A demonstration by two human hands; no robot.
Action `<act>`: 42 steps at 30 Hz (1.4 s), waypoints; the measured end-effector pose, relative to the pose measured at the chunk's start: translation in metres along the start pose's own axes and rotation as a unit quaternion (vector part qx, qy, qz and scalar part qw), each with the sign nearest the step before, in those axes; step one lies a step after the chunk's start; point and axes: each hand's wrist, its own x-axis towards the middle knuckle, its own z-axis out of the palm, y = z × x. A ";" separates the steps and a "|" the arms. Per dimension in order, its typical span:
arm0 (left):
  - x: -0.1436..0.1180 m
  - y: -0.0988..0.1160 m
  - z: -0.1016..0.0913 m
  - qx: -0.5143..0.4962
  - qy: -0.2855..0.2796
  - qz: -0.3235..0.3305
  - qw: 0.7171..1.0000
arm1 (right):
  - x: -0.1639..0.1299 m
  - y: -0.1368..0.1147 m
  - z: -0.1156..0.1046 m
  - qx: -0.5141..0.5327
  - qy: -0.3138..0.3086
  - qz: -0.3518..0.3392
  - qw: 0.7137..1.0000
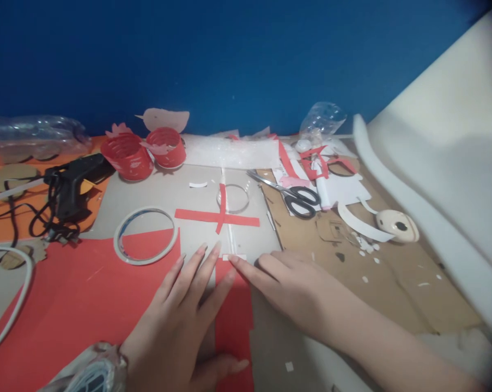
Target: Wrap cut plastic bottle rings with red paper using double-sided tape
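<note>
Red paper strip (232, 321) runs lengthwise away from the person; left hand (180, 321) presses flat, fingers spread, right hand (289, 288) fingertips pinning its far end.

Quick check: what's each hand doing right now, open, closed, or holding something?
Left hand: open, flat on the red paper strip.
Right hand: open, fingertip pressing the white tape piece.

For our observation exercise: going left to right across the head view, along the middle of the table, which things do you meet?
Black glue gun → roll of tape → crossed red paper strips → scissors → cream-coloured tape dispenser.
</note>
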 end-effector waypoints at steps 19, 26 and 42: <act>-0.001 -0.001 0.002 -0.012 -0.017 0.011 1.000 | -0.009 0.006 -0.010 0.044 0.085 0.042 0.995; 0.003 0.001 -0.002 -0.022 -0.030 0.019 0.999 | 0.006 -0.004 -0.008 0.217 0.016 0.176 0.960; 0.012 0.001 -0.026 -0.291 0.014 -0.094 0.952 | 0.007 -0.028 -0.013 0.312 0.049 0.024 0.949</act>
